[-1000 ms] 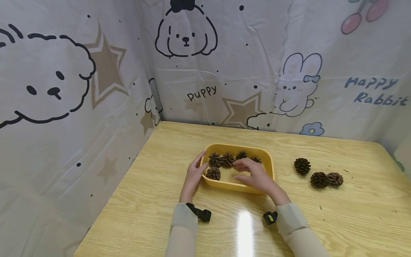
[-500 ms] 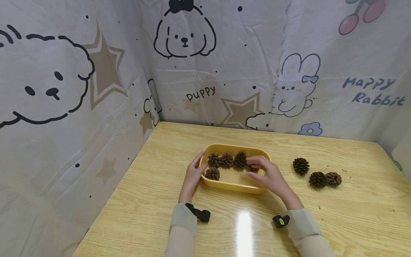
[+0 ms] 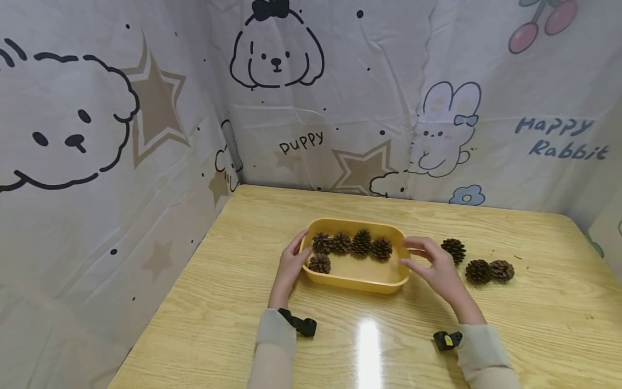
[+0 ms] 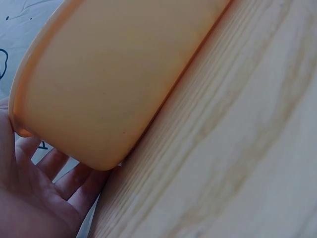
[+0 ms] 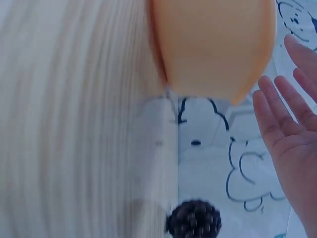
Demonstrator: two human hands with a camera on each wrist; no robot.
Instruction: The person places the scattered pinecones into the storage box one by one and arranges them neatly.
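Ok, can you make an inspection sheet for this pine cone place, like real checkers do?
Surface: wooden table, bright glare at the near side.
Job's things: yellow tray with five pine cones, four along the back, one front left; three pine cones on the table to its right.
Clutter: brown bits on the table's right side.
Grips: left grip holds the tray's left end; right grip, fingers straight, is at the right end, contact unclear.
Cables: nothing seen.
Surroundings: pale cloth printed with puppies, stars and a rabbit.

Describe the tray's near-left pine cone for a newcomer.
On the wooden table, the left hand holds a yellow tray. In its near-left corner lies a brown pine cone, the tray's only one outside the far row of four.
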